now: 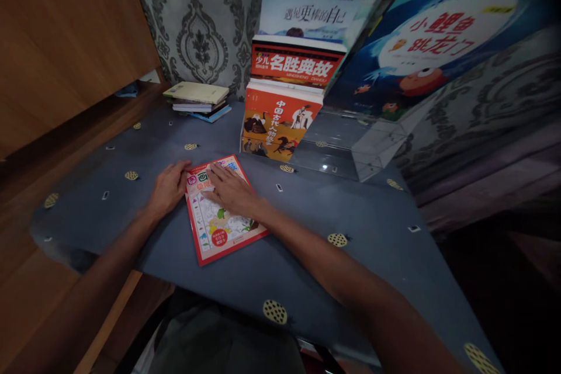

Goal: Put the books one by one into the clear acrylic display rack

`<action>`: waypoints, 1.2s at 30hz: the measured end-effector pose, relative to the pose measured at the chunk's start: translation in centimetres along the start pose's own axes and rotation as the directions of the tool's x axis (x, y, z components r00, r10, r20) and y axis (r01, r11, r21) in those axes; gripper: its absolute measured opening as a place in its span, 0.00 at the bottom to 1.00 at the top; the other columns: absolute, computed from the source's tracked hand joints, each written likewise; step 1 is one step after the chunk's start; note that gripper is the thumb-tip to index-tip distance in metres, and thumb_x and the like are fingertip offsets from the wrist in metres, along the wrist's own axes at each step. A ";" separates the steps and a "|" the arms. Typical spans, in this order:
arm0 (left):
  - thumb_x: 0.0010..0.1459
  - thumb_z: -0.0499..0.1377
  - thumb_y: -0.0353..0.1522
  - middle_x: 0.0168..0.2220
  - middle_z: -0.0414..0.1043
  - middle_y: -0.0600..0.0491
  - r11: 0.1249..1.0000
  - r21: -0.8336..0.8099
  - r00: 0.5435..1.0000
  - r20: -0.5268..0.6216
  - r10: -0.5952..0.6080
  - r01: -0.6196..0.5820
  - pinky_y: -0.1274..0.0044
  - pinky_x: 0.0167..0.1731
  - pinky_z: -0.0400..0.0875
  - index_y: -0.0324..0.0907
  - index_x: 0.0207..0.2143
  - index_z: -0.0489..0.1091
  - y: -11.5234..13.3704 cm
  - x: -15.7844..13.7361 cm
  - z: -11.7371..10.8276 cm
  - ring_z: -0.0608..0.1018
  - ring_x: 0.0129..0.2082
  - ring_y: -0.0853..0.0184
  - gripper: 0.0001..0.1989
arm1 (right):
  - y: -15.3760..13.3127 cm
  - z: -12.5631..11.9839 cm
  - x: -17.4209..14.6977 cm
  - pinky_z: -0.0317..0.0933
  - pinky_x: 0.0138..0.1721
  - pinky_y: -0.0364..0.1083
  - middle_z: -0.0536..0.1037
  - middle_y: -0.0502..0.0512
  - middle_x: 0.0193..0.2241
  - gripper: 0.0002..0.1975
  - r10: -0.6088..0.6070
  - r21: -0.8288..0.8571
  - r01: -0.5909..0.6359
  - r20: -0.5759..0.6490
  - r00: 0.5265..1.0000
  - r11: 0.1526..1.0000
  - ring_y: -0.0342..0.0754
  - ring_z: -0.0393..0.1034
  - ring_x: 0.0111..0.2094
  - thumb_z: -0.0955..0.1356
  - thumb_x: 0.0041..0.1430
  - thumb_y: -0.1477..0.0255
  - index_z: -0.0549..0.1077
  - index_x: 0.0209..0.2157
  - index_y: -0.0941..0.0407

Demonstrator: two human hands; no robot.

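Note:
A red-bordered picture book [240, 239] with a colourful cover lies flat on the cloth-covered table in front of me. My right hand [232, 191] rests palm down across the upper part of its cover, fingers stretched out, hiding some of the title. At the upper left corner of the book is my left hand [169, 188], its fingertips touching the edge and its fingers slightly bent. Part of the left hand's grip is hard to make out.
Behind the book, a clear display rack [379, 143] holds upright books, among them an orange book [280, 120] and a large blue book [433, 41]. A small stack of books [197, 96] lies at the back left. A wooden cabinet [74, 41] stands on the left.

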State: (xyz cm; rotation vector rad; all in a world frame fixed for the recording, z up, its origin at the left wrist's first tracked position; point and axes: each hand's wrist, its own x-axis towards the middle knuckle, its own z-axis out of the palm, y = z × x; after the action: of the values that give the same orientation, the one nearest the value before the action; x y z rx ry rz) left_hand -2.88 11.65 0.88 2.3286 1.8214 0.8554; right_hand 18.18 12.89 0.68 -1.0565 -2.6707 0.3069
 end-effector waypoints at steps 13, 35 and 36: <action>0.64 0.46 0.35 0.45 0.80 0.44 0.999 0.035 1.000 0.008 -0.029 0.029 0.62 0.51 0.71 0.39 0.50 0.71 0.0 -0.1 0.0 0.78 0.46 0.55 0.19 | -1.0 -0.3 -1.4 0.43 0.70 0.64 0.52 0.81 0.69 0.41 0.326 0.013 -0.326 -0.063 0.943 0.945 0.66 0.42 0.72 0.58 0.70 0.51 0.56 0.67 0.74; 0.62 0.48 0.32 0.45 0.79 0.45 0.998 0.045 0.999 -0.005 -0.033 0.033 0.64 0.51 0.71 0.40 0.50 0.70 0.6 0.1 0.3 0.78 0.47 0.55 0.18 | -8.6 0.8 -8.8 0.44 0.71 0.62 0.55 0.71 0.70 0.38 -0.113 -0.014 0.114 0.047 0.992 0.993 0.61 0.44 0.72 0.60 0.69 0.50 0.59 0.66 0.66; 0.62 0.48 0.32 0.45 0.79 0.45 0.999 0.044 1.000 -0.005 -0.030 0.030 0.64 0.51 0.71 0.41 0.50 0.70 0.6 0.1 0.3 0.78 0.47 0.56 0.17 | -9.1 0.9 -8.8 0.45 0.71 0.62 0.56 0.69 0.70 0.36 -0.170 -0.013 0.171 0.050 0.984 0.985 0.60 0.45 0.72 0.61 0.69 0.51 0.60 0.66 0.64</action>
State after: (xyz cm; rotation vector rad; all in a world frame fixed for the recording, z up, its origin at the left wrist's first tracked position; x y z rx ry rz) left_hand -2.21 11.62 0.84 2.3202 1.8912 0.8260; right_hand 18.31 0.22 1.05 -0.8272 -2.7893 0.2795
